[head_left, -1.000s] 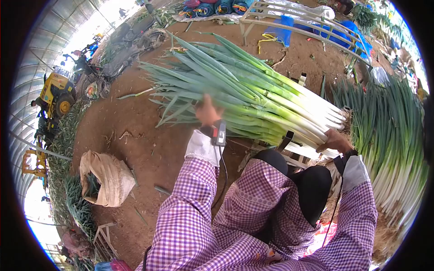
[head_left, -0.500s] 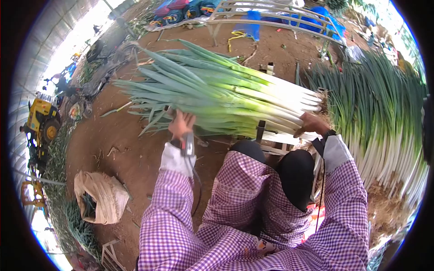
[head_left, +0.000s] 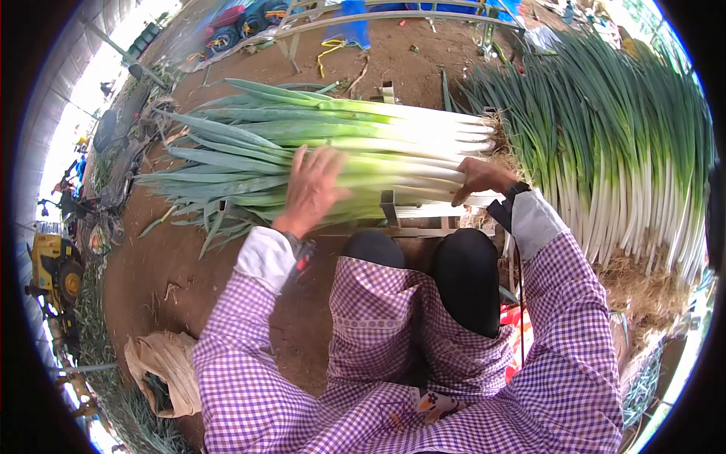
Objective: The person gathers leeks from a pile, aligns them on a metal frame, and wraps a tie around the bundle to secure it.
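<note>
A thick bundle of long green onions (head_left: 257, 140) lies sideways across a low metal rack (head_left: 389, 209), green leaves to the left and white stalks with roots to the right. My left hand (head_left: 311, 189) is slightly blurred, its fingers stretched out flat over the near side of the bundle where green turns pale. Around the near white stalks close to the roots, my right hand (head_left: 484, 180) is curled, thumb toward me. The undersides of the right fingers are hidden. Both wrists carry dark straps.
A large pile of green onions (head_left: 605, 151) fills the right side. A pale sack (head_left: 166, 371) stands at lower left, with a yellow machine (head_left: 51, 265) beyond. A metal frame (head_left: 401, 15) and blue material (head_left: 348, 26) are at the back. Brown soil (head_left: 174, 280) surrounds the rack.
My left hand has lifted from the bundle's lower leaf edge onto its near side, with the fingers now stretched. My right hand stays at the white stalks. The whole view has shifted.
</note>
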Demonstrator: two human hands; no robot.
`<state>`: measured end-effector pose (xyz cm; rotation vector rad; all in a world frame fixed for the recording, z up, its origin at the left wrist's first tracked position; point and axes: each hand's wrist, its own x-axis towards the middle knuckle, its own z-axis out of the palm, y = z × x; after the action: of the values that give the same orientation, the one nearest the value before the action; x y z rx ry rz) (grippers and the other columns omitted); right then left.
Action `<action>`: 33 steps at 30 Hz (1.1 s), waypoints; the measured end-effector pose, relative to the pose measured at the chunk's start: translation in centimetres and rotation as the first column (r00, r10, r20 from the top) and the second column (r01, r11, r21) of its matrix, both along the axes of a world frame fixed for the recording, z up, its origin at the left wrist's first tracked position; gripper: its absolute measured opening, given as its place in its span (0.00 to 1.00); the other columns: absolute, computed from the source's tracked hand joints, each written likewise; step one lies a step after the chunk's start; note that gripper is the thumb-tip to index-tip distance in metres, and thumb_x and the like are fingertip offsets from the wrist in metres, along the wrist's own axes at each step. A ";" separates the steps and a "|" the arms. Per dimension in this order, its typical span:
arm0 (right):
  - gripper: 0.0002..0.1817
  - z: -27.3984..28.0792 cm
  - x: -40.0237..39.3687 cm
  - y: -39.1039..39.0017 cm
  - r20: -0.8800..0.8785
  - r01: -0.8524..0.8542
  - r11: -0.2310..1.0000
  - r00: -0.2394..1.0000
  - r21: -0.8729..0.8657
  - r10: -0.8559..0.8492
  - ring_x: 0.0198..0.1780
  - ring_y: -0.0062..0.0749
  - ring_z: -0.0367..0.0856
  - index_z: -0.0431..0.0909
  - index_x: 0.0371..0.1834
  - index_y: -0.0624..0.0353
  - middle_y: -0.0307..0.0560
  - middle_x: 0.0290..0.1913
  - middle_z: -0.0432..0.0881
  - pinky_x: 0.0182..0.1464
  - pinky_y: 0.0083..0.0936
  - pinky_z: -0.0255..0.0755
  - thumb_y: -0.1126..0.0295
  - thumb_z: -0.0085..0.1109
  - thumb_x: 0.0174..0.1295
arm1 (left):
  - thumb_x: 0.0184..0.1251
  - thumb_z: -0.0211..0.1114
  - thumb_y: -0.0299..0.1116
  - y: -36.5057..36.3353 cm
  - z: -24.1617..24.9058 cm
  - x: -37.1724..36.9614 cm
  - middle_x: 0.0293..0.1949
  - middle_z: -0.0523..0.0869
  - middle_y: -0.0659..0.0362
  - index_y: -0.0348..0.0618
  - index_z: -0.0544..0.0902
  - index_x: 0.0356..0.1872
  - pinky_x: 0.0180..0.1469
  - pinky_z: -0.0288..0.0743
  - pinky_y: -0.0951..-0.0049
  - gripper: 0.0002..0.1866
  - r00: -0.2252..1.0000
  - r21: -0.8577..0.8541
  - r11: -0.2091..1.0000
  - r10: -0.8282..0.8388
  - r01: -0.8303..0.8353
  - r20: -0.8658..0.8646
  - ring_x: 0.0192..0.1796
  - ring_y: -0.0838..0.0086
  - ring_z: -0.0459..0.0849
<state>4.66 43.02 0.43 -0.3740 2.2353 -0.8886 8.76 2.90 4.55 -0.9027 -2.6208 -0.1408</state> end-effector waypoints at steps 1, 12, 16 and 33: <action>0.26 0.3 0.1 0.0 0.010 0.013 1.000 1.000 0.009 -0.013 0.39 0.31 0.90 0.92 0.46 0.65 0.47 0.38 0.94 0.47 0.29 0.81 0.66 0.88 0.43 | 0.57 0.78 0.50 -0.2 0.5 -0.6 0.65 0.81 0.51 0.42 0.77 0.71 0.82 0.53 0.45 0.42 0.998 -0.018 1.000 -0.020 0.021 0.051 0.72 0.56 0.75; 0.26 0.8 0.3 -0.2 0.087 0.104 0.993 0.991 -0.058 -0.098 0.38 0.31 0.91 0.91 0.46 0.66 0.49 0.39 0.94 0.42 0.28 0.83 0.71 0.88 0.40 | 0.51 0.81 0.45 -0.3 1.8 -3.6 0.55 0.85 0.47 0.41 0.80 0.60 0.67 0.71 0.51 0.35 0.967 -0.012 0.993 -0.112 0.118 0.229 0.61 0.47 0.81; 0.30 0.7 0.3 0.0 0.100 0.147 0.987 0.985 -0.069 -0.140 0.39 0.32 0.90 0.91 0.45 0.65 0.47 0.40 0.94 0.46 0.29 0.81 0.66 0.91 0.35 | 0.54 0.79 0.43 0.3 4.0 -4.7 0.56 0.85 0.45 0.40 0.80 0.58 0.62 0.75 0.50 0.32 0.923 -0.120 0.985 -0.070 0.124 0.377 0.59 0.45 0.83; 0.27 -1.2 0.1 0.6 0.091 0.122 0.988 0.989 -0.099 -0.113 0.37 0.28 0.89 0.92 0.43 0.64 0.44 0.36 0.93 0.41 0.27 0.79 0.64 0.91 0.38 | 0.59 0.77 0.38 0.1 2.1 -3.2 0.60 0.83 0.45 0.36 0.80 0.63 0.70 0.70 0.50 0.32 0.952 -0.005 0.988 -0.147 0.154 0.269 0.63 0.46 0.79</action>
<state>4.74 43.66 -0.80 -0.2489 2.1557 -1.0662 5.60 2.98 6.61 -1.1661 -2.8026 -0.2883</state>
